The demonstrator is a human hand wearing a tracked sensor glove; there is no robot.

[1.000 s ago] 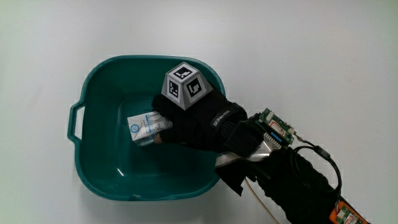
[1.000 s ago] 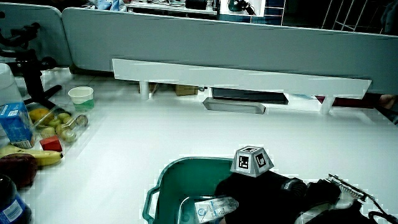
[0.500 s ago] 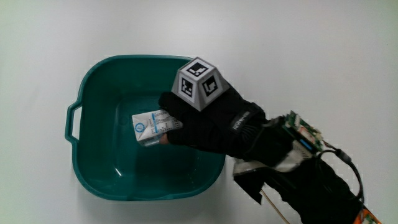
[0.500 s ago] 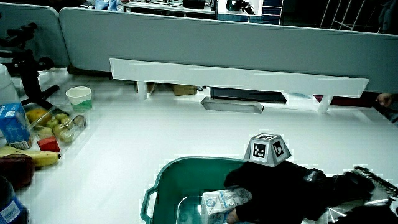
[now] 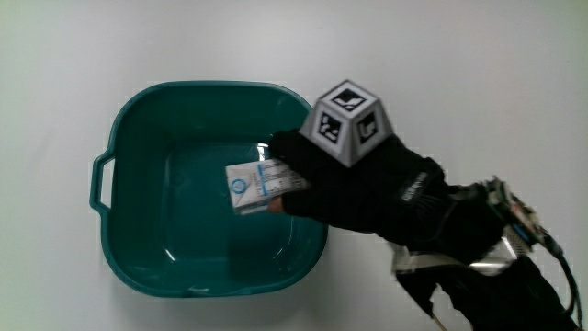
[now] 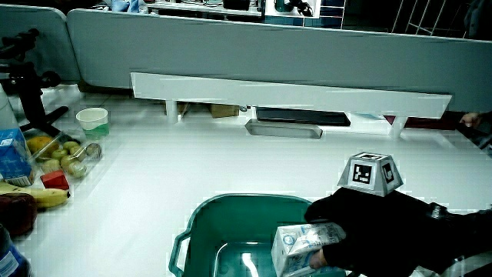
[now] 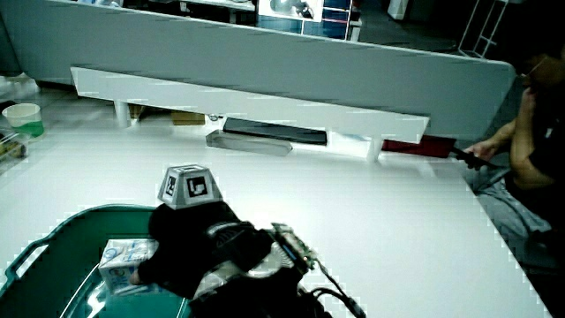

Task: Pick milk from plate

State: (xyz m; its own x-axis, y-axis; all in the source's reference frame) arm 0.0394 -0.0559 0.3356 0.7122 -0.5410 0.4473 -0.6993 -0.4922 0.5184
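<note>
A small white and blue milk carton [image 5: 256, 185] is held above the inside of a teal tub [image 5: 138, 248]. The gloved hand [image 5: 367, 184] is shut on the carton, fingers wrapped over the end nearest the tub's rim; a patterned cube [image 5: 349, 122] sits on its back. In both side views the carton [image 6: 301, 246] [image 7: 126, 259] is lifted within the tub [image 6: 223, 223] [image 7: 40, 252], clasped by the hand [image 6: 384, 231] [image 7: 194, 247]. The forearm crosses the tub's rim.
In a side view, fruit, a banana [image 6: 42, 197], a blue carton [image 6: 13, 154] and a white cup [image 6: 91, 119] lie at the table's edge. A grey partition [image 6: 269, 54] with a white shelf [image 6: 292, 92] stands past the tub.
The hand has carried the milk carton up and toward the tub's rim on the forearm's side. The carton stays in its grasp throughout.
</note>
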